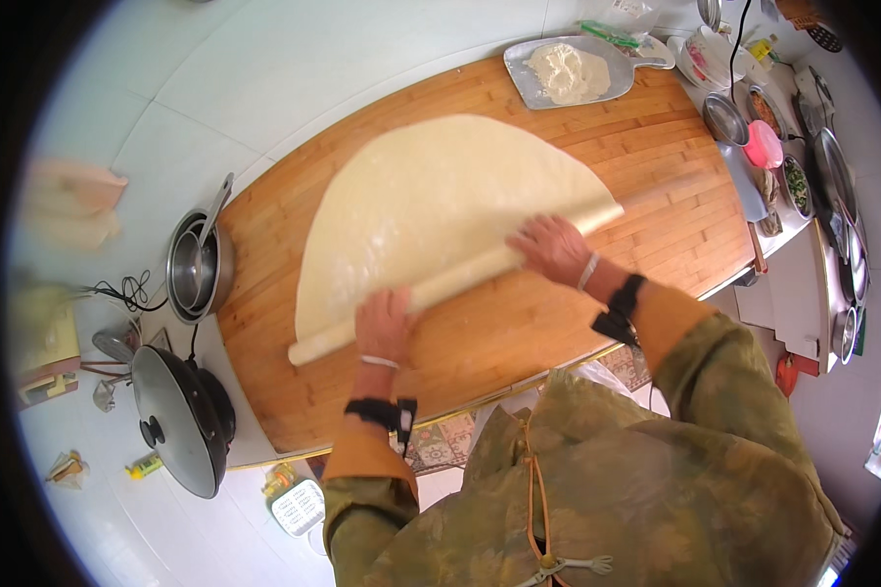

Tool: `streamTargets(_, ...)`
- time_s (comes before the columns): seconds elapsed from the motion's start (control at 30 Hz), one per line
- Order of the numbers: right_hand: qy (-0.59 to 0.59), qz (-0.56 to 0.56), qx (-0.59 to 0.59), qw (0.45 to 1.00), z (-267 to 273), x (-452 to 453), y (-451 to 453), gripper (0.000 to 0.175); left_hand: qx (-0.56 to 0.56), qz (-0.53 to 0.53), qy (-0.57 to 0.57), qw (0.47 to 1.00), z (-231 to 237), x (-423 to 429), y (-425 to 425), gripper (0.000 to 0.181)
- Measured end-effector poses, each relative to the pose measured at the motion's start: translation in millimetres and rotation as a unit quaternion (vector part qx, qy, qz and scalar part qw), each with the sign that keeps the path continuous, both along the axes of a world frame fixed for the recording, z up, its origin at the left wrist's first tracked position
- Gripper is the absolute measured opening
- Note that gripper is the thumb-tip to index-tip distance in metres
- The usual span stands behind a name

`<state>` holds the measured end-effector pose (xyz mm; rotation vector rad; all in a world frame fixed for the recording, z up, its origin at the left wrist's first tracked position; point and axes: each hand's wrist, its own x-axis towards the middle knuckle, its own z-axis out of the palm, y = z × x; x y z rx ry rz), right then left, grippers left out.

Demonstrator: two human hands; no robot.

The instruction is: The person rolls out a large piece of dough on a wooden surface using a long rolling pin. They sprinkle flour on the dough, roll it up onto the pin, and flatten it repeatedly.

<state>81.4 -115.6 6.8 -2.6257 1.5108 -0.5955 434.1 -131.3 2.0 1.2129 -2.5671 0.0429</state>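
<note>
A wide, thin sheet of pale dough (440, 191) lies on the bamboo board in front of me. Its near edge is wound into a long, slanting dough roll (462, 271); whether a rolling pin is inside is hidden. Towards the roll's left end, my left hand (384, 323) is over it with the fingers bent around its far side. My right hand (554, 249) presses on the roll further right, its fingers blurred and reaching onto the flat dough. Each wrist wears a black strap and a pale band.
The bamboo board (528, 323) reaches the wall. At its back right sits a metal scoop (620, 88) of flour (569, 73). Nested metal bowls (224, 282) and a lidded electric pan (180, 418) stand left. Bowls of chopped food (796, 183) line the right counter.
</note>
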Motion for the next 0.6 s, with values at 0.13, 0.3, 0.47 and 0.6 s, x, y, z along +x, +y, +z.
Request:
streamTargets(0.13, 0.015, -0.024, 0.074, 0.997, -3, 3, 107, 0.057, 0.036, -0.004, -0.006, 0.999, -10, 6, 97, 0.059)
streamTargets(0.3, 0.068, -0.13, 0.117, 0.982, 15, 26, 114, 0.07, 0.127, 0.066, -0.054, 0.988, 12, -9, 96, 0.068)
streamTargets(0.47, 0.078, -0.262, 0.092, 0.957, 15, -2, 29, 0.059, 0.166, 0.233, 0.016, 0.958, -3, 42, 12, 0.068)
streamTargets(0.6, 0.073, -0.227, 0.132, 0.962, 10, -45, 99, 0.061, 0.137, 0.217, -0.024, 0.966, 0, 80, 77, 0.067)
